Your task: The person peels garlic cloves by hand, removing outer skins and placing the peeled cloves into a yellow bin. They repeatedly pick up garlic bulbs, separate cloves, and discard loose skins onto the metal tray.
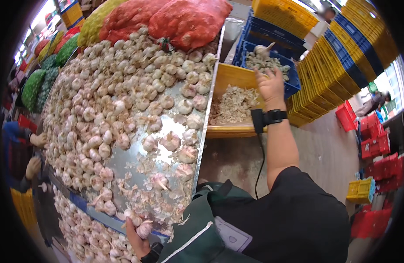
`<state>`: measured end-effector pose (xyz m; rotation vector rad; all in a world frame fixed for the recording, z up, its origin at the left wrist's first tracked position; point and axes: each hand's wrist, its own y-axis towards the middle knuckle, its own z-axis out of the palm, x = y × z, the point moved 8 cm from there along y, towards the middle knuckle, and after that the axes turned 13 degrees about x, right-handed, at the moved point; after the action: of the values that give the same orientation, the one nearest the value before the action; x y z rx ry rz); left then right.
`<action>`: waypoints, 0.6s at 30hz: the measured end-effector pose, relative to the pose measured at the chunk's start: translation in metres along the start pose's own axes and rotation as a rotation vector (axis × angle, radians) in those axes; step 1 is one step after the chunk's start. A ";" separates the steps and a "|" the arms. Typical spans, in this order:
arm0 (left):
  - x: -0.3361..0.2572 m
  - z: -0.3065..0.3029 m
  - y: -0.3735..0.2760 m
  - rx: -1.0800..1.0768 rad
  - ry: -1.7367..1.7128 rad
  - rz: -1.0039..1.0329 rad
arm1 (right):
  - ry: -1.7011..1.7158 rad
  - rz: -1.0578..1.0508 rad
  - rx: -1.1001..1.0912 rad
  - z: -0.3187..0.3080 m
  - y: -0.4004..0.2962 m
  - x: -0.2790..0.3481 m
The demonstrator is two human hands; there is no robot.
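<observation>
My left hand (138,238), with a dark band at the wrist, holds garlic bulbs (144,229) at the near edge of a metal table (126,162). Many loose garlic bulbs (90,113) cover much of that table. My right hand (270,83) reaches out over the near side of a blue crate (292,88) that holds small pale pieces, perhaps garlic. Its fingers are spread. A garlic bulb with a stem (262,50) is just beyond the fingertips, above the crate's contents, apart from the hand.
A yellow crate (233,130) with garlic skins stands right of the table. Red mesh sacks (190,21) lie at its far end. Stacked yellow and blue crates (330,65) rise at the right. Another person's hands (33,167) are at the left edge. A cable (262,164) hangs from my right wrist.
</observation>
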<state>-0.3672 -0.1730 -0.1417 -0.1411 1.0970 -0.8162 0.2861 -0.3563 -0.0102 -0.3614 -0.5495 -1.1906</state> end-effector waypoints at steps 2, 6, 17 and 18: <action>-0.001 -0.002 -0.005 -0.049 0.013 0.002 | -0.208 0.120 0.164 0.011 0.006 -0.023; -0.001 0.005 0.002 -0.026 0.024 -0.007 | -0.834 0.512 0.671 0.091 -0.074 -0.130; 0.000 -0.006 -0.026 -0.065 0.008 0.060 | -1.681 0.256 2.167 0.126 -0.323 -0.315; 0.001 -0.008 -0.027 -0.076 0.006 0.057 | -1.682 0.277 2.198 0.123 -0.332 -0.325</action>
<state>-0.3877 -0.1904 -0.1340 -0.1709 1.1338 -0.7250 -0.1384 -0.1518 -0.1048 0.6306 -2.6102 0.7788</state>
